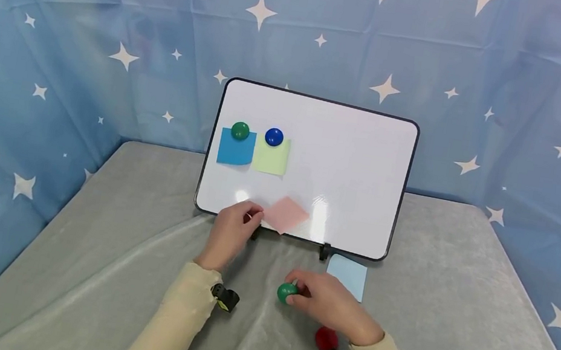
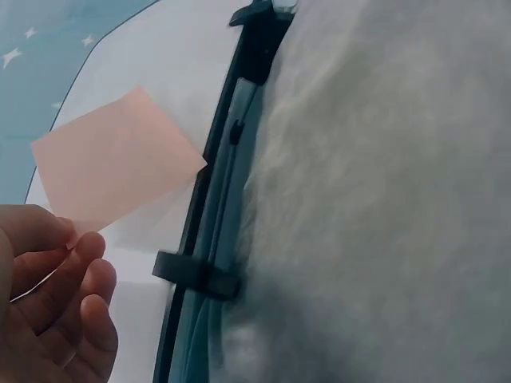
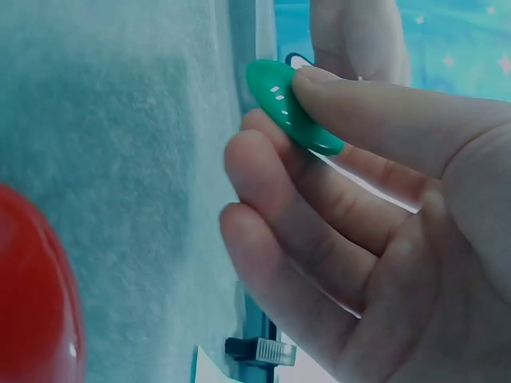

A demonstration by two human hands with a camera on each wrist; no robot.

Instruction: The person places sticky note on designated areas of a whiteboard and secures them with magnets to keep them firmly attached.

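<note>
On my head feed, the person's left hand (image 1: 232, 235) pinches one corner of the pink note (image 1: 286, 216) between thumb and fingers, holding it turned like a diamond before the lower edge of the whiteboard (image 1: 349, 161); I can't tell whether the paper touches the surface. Apart from it and nearer me, the right hand (image 1: 334, 306) grips a green magnet (image 1: 286, 292) between thumb and fingertips, above the grey cloth (image 1: 79, 265). Higher on the board I see two notes side by side — a blue note (image 1: 235, 152) under another green magnet (image 1: 240, 131), and a yellow-green note (image 1: 270, 160) under a dark blue magnet (image 1: 273, 136). I make out a light-blue note (image 1: 351, 275) on the cloth, partly behind the right hand, and a red round piece (image 1: 326, 339) beside that wrist — partly hidden.
</note>
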